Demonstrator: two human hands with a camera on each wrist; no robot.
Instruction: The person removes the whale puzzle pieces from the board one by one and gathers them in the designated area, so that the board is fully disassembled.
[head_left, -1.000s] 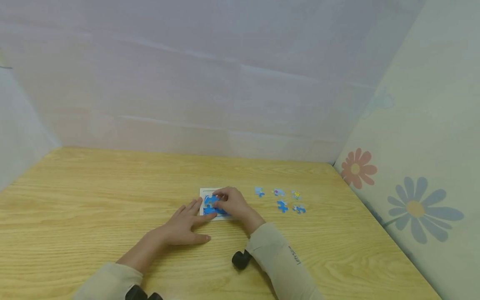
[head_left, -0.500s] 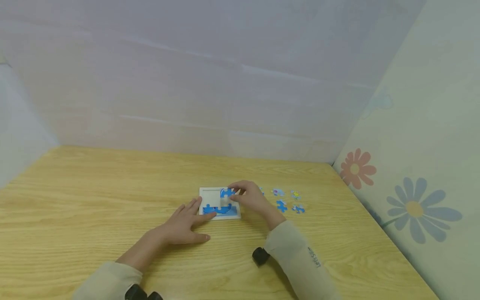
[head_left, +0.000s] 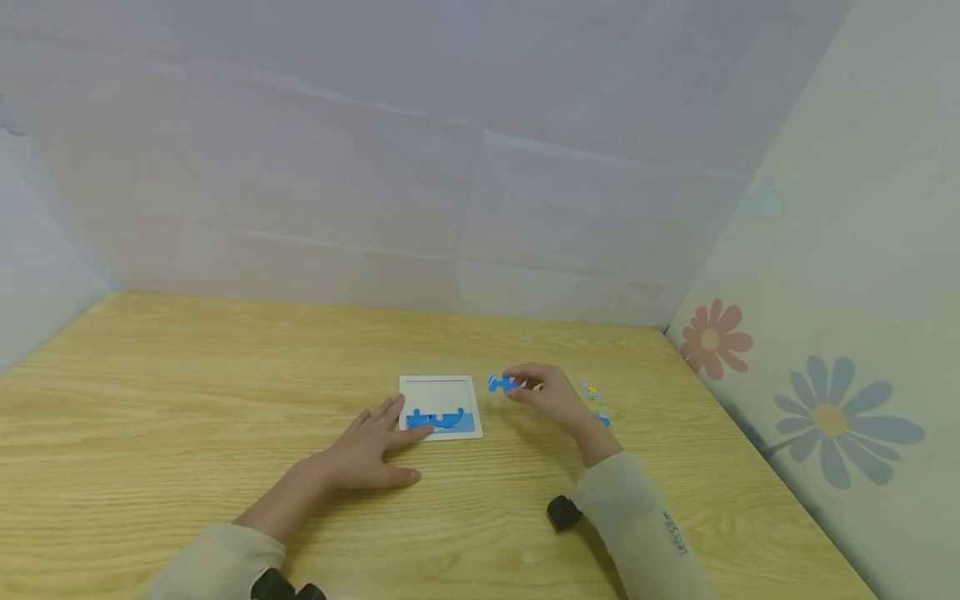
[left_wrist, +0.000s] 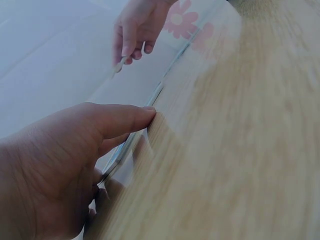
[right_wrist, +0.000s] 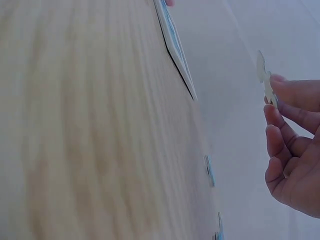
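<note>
A white puzzle tray (head_left: 441,390) lies on the table, with blue puzzle pieces (head_left: 442,419) along its near side. My left hand (head_left: 363,450) rests with fingers spread against the tray's left and near edges; in the left wrist view its thumb (left_wrist: 125,119) points along the table. To the right of the tray, my right hand (head_left: 551,396) pinches a blue jigsaw piece (head_left: 501,384) between thumb and fingers. In the right wrist view this jigsaw piece (right_wrist: 269,90) is seen nearly edge-on, raised above the table.
Right of my right hand lie a loose piece with a yellow flower (head_left: 592,390) and a blue piece (head_left: 603,417). The hand hides other loose pieces. A pale wall (head_left: 375,208) stands behind the table (head_left: 225,358), and a flowered wall (head_left: 847,333) on the right.
My right hand has lifted the blue jigsaw piece out of the tray and carried it rightward, over the loose pieces. The tray's upper part now shows bare. My left hand stays put.
</note>
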